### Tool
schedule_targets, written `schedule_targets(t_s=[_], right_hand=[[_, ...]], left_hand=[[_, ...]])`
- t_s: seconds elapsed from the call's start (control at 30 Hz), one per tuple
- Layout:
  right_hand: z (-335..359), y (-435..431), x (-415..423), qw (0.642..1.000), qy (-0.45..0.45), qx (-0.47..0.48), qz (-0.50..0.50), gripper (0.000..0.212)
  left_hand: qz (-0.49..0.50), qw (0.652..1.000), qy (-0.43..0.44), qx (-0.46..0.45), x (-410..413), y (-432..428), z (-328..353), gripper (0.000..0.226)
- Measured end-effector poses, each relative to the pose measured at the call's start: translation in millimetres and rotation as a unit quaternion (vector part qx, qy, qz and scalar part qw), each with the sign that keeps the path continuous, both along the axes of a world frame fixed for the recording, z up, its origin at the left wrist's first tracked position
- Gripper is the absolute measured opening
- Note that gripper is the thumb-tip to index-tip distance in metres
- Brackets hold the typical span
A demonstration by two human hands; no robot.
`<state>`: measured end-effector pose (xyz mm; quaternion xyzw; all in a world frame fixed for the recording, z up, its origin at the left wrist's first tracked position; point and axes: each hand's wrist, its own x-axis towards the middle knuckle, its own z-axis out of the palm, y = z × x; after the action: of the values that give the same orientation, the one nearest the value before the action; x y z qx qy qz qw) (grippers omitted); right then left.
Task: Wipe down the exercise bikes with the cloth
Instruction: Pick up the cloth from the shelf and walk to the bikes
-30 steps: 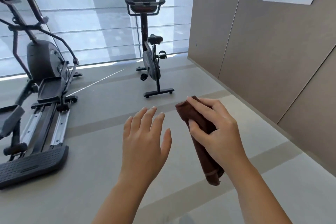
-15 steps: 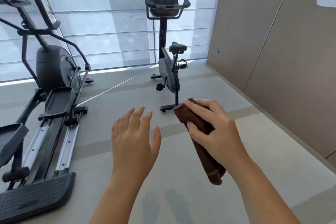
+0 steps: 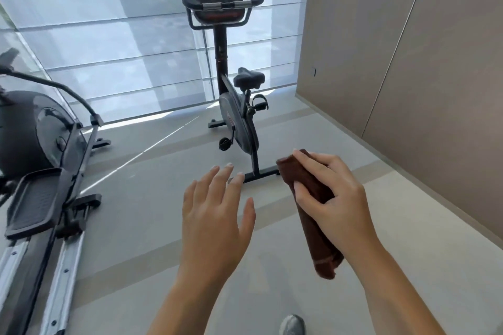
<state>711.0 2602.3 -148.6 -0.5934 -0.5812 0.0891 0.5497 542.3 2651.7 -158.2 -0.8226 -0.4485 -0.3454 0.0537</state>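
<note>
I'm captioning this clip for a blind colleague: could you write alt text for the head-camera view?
A person's right hand grips a rolled brown cloth while the left hand is held open beside it, above a grey floor. An upright exercise bike stands ahead by shaded windows; an elliptical trainer stands at left.

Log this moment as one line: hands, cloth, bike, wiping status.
wiping: not started | right hand: grips brown cloth | left hand: open, empty | exercise bike: ahead, untouched | elliptical: at left

Left grip (image 3: 215, 220) hovers flat, fingers spread; right grip (image 3: 336, 204) clasps the cloth (image 3: 321, 250).
</note>
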Motion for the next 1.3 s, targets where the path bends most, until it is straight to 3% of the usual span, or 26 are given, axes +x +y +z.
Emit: schedule_targets(t_s=[0.37, 0.57, 0.77, 1.3], right_hand=[[22.7, 176.5, 193.7, 0.993, -0.063, 0.045, -0.093, 0.044], [13.0, 241.3, 259.7, 0.994, -0.035, 0.027, -0.100, 0.043], [-8.5, 314.9, 326.6, 0.991, -0.028, 0.005, -0.130, 0.042], [21.6, 609.0, 515.0, 0.987, -0.059, -0.012, -0.150, 0.043]], left_hand=[[-0.072, 0.997, -0.026, -0.006, 191.6, 195.1, 22.4, 0.036], [-0.112, 0.993, -0.028, -0.018, 266.2, 266.0, 11.3, 0.030], [-0.165, 0.985, -0.023, -0.045, 346.7, 350.9, -6.9, 0.038], [-0.201, 0.975, -0.072, -0.059, 555.5, 654.2, -0.3, 0.031]])
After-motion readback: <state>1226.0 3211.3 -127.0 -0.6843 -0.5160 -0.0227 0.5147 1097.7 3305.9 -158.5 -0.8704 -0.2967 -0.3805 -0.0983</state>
